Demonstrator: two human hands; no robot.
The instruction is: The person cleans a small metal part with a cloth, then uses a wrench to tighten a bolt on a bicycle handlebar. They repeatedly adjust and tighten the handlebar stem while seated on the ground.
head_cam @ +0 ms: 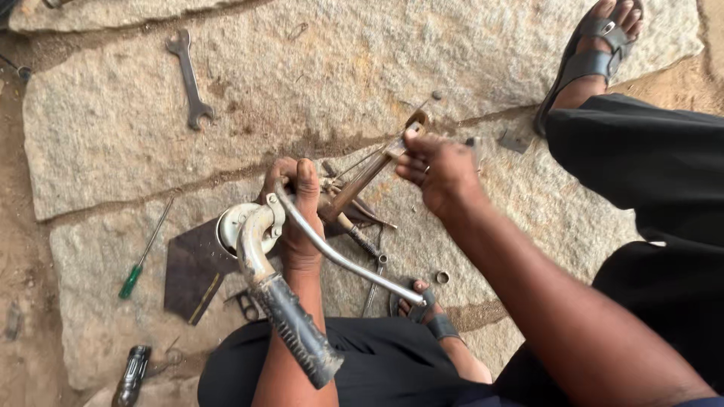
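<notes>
Step in hand: fitting or adjusting the brake lever on a bicycle handlebar, judged from the grip of both hands.
Left hand [296, 218]: wrapped round the bend of the handlebar [256, 252], fingers [308, 181] curled shut over the tube and over the long curved brake lever [343, 260].
Handlebar: held up over the lap, near centre; black rubber grip [298, 332] pointing near, toward the body; round chrome end facing left.
Right hand [441, 177]: just right of the left hand, fingertips pinched on a thin brown metal strip [369, 175] that slants up to the right; thumb pressed at its far end.
Strip: lower end meeting the handlebar clamp by the left hand; exact joint hidden behind the fingers.
Stone slab [317, 68]: serving as the floor under the work.
Spanner [188, 79]: lying far left on the slab, well apart from both hands.
Green-handled screwdriver [143, 252]: left, on the nearer slab.
Dark metal sheet [192, 271]: flat on the slab just under the handlebar.
Loose small parts: a ring [442, 277] near the sandalled foot [422, 305].
Next move calls for: firm hold with the left hand, fine alignment of the strip with the right; likely a tool from the slab afterwards.
</notes>
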